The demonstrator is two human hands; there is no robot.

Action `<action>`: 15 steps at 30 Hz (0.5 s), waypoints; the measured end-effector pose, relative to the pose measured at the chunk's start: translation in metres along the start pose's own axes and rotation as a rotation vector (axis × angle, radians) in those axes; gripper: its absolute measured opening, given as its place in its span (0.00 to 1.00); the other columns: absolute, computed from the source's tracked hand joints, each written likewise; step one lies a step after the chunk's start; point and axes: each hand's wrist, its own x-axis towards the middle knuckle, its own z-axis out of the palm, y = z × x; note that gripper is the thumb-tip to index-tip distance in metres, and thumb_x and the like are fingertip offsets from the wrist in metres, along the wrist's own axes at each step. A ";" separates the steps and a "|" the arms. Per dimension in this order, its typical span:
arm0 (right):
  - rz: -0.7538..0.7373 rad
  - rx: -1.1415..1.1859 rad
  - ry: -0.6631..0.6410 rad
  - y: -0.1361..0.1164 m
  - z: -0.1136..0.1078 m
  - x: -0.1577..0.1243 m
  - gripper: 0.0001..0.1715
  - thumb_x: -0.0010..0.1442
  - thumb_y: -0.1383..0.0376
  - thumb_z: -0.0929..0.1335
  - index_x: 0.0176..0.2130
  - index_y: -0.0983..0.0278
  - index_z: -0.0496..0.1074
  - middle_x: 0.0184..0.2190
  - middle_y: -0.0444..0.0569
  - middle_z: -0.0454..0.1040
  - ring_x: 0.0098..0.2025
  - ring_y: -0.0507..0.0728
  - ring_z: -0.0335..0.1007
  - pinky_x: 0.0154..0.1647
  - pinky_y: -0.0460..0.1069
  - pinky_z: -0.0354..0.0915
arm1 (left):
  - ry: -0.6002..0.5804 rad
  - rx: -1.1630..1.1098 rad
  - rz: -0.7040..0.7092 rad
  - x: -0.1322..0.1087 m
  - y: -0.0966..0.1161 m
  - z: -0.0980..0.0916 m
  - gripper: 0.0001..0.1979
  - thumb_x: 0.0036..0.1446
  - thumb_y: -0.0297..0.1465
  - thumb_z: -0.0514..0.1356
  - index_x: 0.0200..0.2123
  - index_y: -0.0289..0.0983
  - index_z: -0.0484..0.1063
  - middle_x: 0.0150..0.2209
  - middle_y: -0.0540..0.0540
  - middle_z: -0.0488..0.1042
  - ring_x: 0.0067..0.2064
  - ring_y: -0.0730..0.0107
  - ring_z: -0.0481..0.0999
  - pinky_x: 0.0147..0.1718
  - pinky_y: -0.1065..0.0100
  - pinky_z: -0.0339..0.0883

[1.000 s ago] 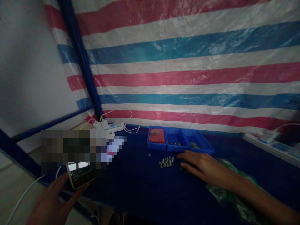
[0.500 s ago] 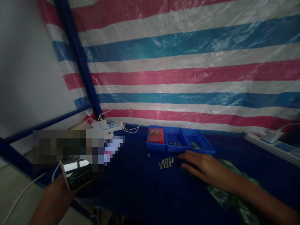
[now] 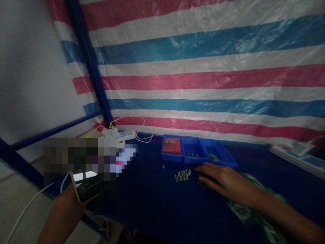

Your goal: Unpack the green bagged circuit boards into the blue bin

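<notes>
My left hand (image 3: 67, 200) is closed around a phone (image 3: 87, 187) with a dark, glossy screen, held over the table's left edge. On the blue tabletop my right hand (image 3: 223, 179) lies palm down, its fingers extended to the left. A dark patch shows under the thumb and fingers; I cannot make out whether it is an object or shadow. Just left of these fingertips stands a cluster of several small metal screws (image 3: 182, 175). One single screw (image 3: 164, 166) stands apart, farther left. Clear green-tinted plastic bags (image 3: 241, 210) lie beneath my right forearm.
Behind the screws sit three joined blue trays (image 3: 194, 162): a red packet (image 3: 172, 145) in the left one, a few screws in the middle, a small bag in the right. Power strips (image 3: 128, 135) with white cables lie at the back left and far right. A blue frame post (image 3: 95, 74) rises at left.
The whole view has shifted slightly, so everything appears a little farther right. My hands keep nearly the same positions, the phone still in the left one.
</notes>
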 end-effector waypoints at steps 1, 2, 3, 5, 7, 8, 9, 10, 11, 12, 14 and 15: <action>0.001 0.002 0.001 0.000 0.000 0.000 0.21 0.75 0.57 0.63 0.62 0.55 0.73 0.52 0.52 0.80 0.46 0.62 0.82 0.48 0.58 0.77 | 0.000 0.002 0.002 0.000 0.000 0.000 0.23 0.62 0.37 0.51 0.50 0.33 0.78 0.49 0.32 0.82 0.44 0.47 0.84 0.38 0.59 0.77; 0.000 0.003 0.003 0.000 0.000 0.000 0.21 0.75 0.57 0.63 0.63 0.54 0.73 0.52 0.52 0.80 0.46 0.61 0.82 0.48 0.57 0.77 | -0.002 -0.001 0.006 -0.001 0.001 0.000 0.22 0.62 0.37 0.51 0.50 0.32 0.78 0.49 0.32 0.82 0.44 0.47 0.85 0.38 0.59 0.77; -0.002 0.004 0.004 0.000 0.000 0.000 0.21 0.75 0.57 0.63 0.63 0.54 0.73 0.52 0.52 0.80 0.46 0.61 0.82 0.48 0.57 0.77 | -0.001 -0.007 0.008 -0.001 0.002 -0.001 0.22 0.61 0.37 0.52 0.50 0.32 0.77 0.49 0.33 0.82 0.43 0.48 0.85 0.38 0.60 0.77; -0.009 0.009 0.008 0.001 0.001 0.001 0.21 0.75 0.57 0.63 0.63 0.54 0.73 0.52 0.51 0.80 0.46 0.61 0.82 0.49 0.57 0.77 | 0.000 -0.019 -0.005 -0.001 0.005 -0.002 0.21 0.60 0.37 0.53 0.49 0.33 0.77 0.48 0.33 0.82 0.43 0.49 0.85 0.38 0.61 0.77; -0.012 0.011 0.007 0.003 0.002 0.001 0.21 0.75 0.57 0.63 0.63 0.54 0.72 0.52 0.51 0.80 0.47 0.61 0.82 0.49 0.57 0.77 | 0.000 -0.033 -0.017 -0.001 0.007 -0.004 0.20 0.60 0.37 0.53 0.48 0.34 0.78 0.47 0.35 0.82 0.42 0.50 0.85 0.37 0.62 0.77; -0.009 0.010 0.002 0.003 0.002 0.002 0.21 0.75 0.57 0.63 0.63 0.54 0.72 0.52 0.52 0.80 0.47 0.62 0.82 0.50 0.57 0.77 | 0.002 -0.043 -0.017 -0.001 0.008 -0.004 0.20 0.59 0.37 0.54 0.47 0.35 0.78 0.46 0.35 0.83 0.42 0.50 0.85 0.37 0.62 0.77; -0.006 0.010 -0.002 0.004 0.002 0.002 0.22 0.75 0.57 0.63 0.64 0.54 0.72 0.53 0.52 0.80 0.47 0.62 0.81 0.50 0.57 0.77 | 0.006 -0.052 -0.013 -0.001 0.008 -0.004 0.20 0.59 0.38 0.53 0.46 0.35 0.78 0.46 0.35 0.83 0.42 0.50 0.85 0.37 0.62 0.77; -0.004 0.011 -0.003 0.004 0.002 0.002 0.22 0.75 0.57 0.63 0.64 0.54 0.72 0.53 0.52 0.80 0.48 0.62 0.81 0.50 0.57 0.77 | 0.012 -0.059 -0.005 -0.001 0.008 -0.004 0.21 0.59 0.39 0.53 0.47 0.35 0.78 0.47 0.35 0.83 0.42 0.50 0.85 0.37 0.61 0.78; -0.002 0.013 -0.002 0.004 0.002 0.002 0.22 0.75 0.56 0.63 0.63 0.54 0.72 0.53 0.51 0.80 0.48 0.61 0.81 0.50 0.57 0.76 | 0.022 -0.065 0.005 -0.001 0.008 -0.004 0.22 0.59 0.40 0.53 0.47 0.35 0.79 0.48 0.35 0.82 0.42 0.49 0.85 0.37 0.61 0.78; 0.000 0.016 -0.001 0.004 0.002 0.002 0.22 0.75 0.56 0.63 0.63 0.54 0.72 0.53 0.51 0.80 0.48 0.61 0.81 0.50 0.57 0.76 | 0.037 -0.067 0.012 -0.001 0.009 -0.003 0.23 0.59 0.40 0.52 0.47 0.35 0.79 0.47 0.35 0.83 0.42 0.49 0.85 0.37 0.61 0.78; 0.004 0.019 -0.003 0.003 0.000 0.001 0.21 0.75 0.56 0.63 0.63 0.54 0.72 0.53 0.51 0.80 0.48 0.61 0.81 0.50 0.56 0.76 | 0.065 -0.064 0.029 -0.002 0.009 -0.002 0.22 0.58 0.39 0.51 0.46 0.35 0.79 0.45 0.36 0.84 0.41 0.50 0.85 0.36 0.61 0.78; 0.007 0.019 -0.007 0.003 0.000 0.001 0.21 0.75 0.56 0.63 0.63 0.54 0.72 0.53 0.51 0.80 0.48 0.61 0.81 0.50 0.56 0.76 | 0.078 -0.062 0.046 -0.002 0.010 -0.002 0.21 0.57 0.37 0.50 0.43 0.37 0.79 0.43 0.37 0.84 0.40 0.50 0.85 0.36 0.61 0.78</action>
